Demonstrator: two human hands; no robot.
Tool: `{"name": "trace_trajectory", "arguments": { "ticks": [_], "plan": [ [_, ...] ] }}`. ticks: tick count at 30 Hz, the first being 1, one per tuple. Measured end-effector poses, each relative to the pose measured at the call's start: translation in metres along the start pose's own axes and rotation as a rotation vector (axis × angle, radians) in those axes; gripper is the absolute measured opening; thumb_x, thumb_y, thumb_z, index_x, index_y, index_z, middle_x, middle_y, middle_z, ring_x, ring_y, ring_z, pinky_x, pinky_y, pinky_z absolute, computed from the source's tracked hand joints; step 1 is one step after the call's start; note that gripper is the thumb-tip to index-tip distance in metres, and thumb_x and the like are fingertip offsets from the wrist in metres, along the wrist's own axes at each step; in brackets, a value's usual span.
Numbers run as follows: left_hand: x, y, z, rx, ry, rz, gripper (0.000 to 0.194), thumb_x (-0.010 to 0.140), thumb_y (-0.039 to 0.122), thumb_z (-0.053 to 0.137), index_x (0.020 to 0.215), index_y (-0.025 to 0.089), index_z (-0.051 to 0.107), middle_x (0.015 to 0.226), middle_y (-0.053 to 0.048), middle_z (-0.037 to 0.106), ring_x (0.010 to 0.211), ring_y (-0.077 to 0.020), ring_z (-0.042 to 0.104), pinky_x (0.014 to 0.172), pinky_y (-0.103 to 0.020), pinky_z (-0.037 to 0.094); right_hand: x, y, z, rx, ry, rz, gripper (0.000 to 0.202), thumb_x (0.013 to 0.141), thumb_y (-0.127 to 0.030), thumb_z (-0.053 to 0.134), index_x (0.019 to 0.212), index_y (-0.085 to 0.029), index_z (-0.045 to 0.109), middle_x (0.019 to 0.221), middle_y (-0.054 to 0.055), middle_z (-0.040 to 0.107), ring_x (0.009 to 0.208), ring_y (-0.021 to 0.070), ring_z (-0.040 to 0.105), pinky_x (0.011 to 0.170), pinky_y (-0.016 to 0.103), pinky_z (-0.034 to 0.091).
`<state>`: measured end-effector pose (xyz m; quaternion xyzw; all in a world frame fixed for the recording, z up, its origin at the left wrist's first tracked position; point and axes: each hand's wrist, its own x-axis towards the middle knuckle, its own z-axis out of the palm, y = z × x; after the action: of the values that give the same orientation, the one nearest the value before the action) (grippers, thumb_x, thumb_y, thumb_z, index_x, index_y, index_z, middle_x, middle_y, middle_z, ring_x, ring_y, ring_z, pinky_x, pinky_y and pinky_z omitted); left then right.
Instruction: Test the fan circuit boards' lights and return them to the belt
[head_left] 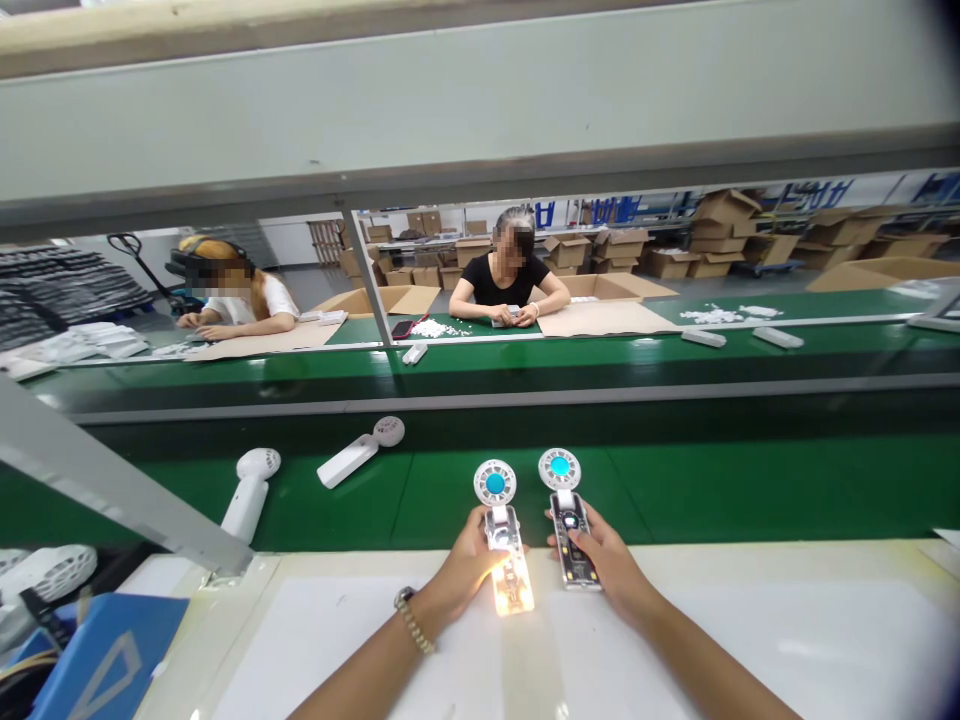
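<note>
My left hand (471, 562) is closed around a handheld fan (512, 580) whose clear body glows warm yellow. Its round white head with a blue centre points away from me. A second handheld fan (573, 545) is in my right hand (606, 560), the thumb lying on its front near the button. That one has a dark body with small lit spots and the same blue-centred head. Both fans are held side by side, apart from each other, above the near edge of the white worktop (360, 640).
A green conveyor belt (465, 425) runs across beyond the worktop, carrying a white fan (352, 460) and another white fan (247, 500). A slanted post (112, 470) and blue bin (112, 650) stand left. Two people sit opposite, near small white parts (435, 328).
</note>
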<state>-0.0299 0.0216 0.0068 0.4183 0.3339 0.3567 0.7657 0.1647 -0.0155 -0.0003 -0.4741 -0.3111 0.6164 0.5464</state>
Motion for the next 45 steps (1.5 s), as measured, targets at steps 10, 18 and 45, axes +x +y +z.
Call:
{"name": "trace_trajectory", "arguments": {
  "ticks": [10,18,45],
  "plan": [
    [0.0,-0.001,0.006,0.032,0.037,0.019,0.055,0.061,0.023,0.074,0.107,0.021,0.043,0.098,-0.007,0.055,0.089,-0.0231,0.057,0.082,-0.038,0.042,0.005,0.012,-0.007,0.015,-0.055,0.002,0.052,0.071,-0.039,0.063,0.117,-0.025,0.044,0.119,0.009,0.055,0.082,0.0216,0.063,0.065,0.031,0.048],
    [0.002,-0.004,0.0,0.043,0.0,0.001,0.056,0.063,0.023,0.072,0.108,0.022,0.039,0.1,-0.007,0.053,0.092,-0.0264,0.057,0.08,-0.038,0.043,0.007,0.013,-0.008,0.011,-0.078,0.004,0.057,0.069,-0.041,0.065,0.118,-0.026,0.041,0.117,0.01,0.056,0.08,0.0217,0.063,0.066,0.033,0.048],
    [0.005,-0.012,-0.01,0.088,-0.127,0.079,0.061,0.063,0.024,0.075,0.11,0.022,0.037,0.101,-0.007,0.049,0.097,-0.0281,0.055,0.082,-0.04,0.042,0.011,0.026,-0.013,0.1,-0.227,-0.098,0.066,0.067,-0.035,0.07,0.121,-0.027,0.033,0.121,0.012,0.048,0.101,0.0285,0.057,0.084,0.044,0.044]
  ]
}}
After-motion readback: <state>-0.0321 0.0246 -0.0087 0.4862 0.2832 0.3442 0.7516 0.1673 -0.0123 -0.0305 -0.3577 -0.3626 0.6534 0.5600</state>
